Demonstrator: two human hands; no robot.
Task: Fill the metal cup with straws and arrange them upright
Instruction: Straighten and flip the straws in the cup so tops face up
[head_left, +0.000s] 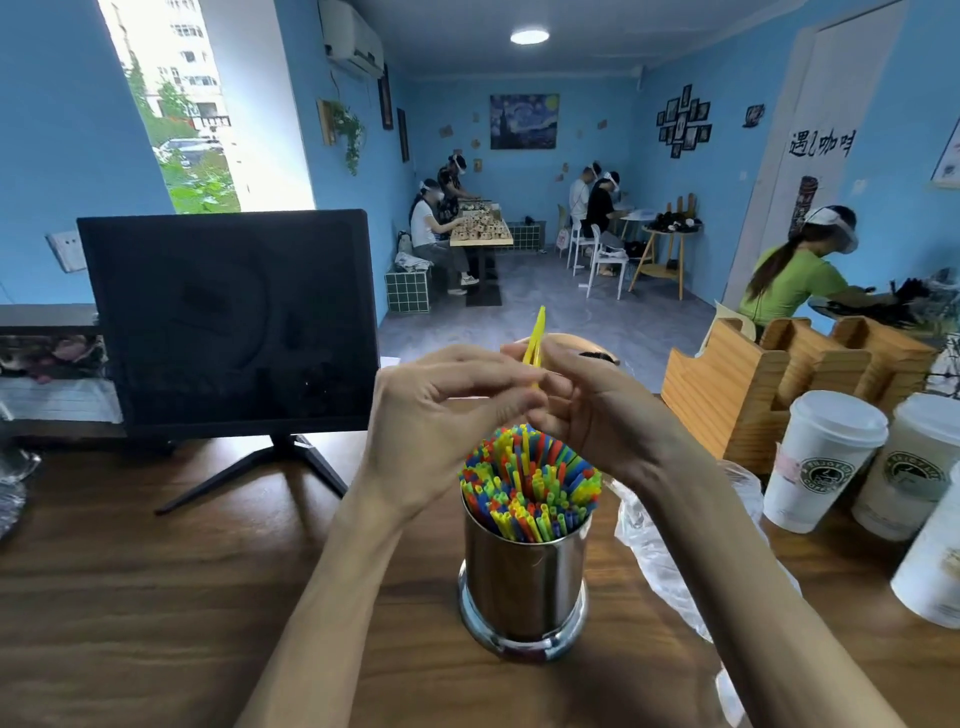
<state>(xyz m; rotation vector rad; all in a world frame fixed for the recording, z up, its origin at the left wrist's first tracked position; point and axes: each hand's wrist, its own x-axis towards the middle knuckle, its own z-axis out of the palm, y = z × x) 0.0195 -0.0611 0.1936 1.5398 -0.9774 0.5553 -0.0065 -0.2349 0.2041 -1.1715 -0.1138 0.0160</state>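
Observation:
A shiny metal cup (524, 587) stands on the wooden table (208, 597) in front of me, packed with upright straws (530, 488) in red, yellow, green and blue. Both hands meet just above the bundle. My right hand (597, 410) pinches a single yellow straw (536, 338) that points up and away from the cup. The fingers of my left hand (447, 410) curl against the same straw from the left, and its lower end is hidden between the two hands.
A dark monitor (228, 322) on a stand sits at the left. Crumpled clear plastic (660, 551) lies right of the cup. White lidded paper cups (821, 462) and a wooden holder (779, 379) stand at the right. People work at tables across the room.

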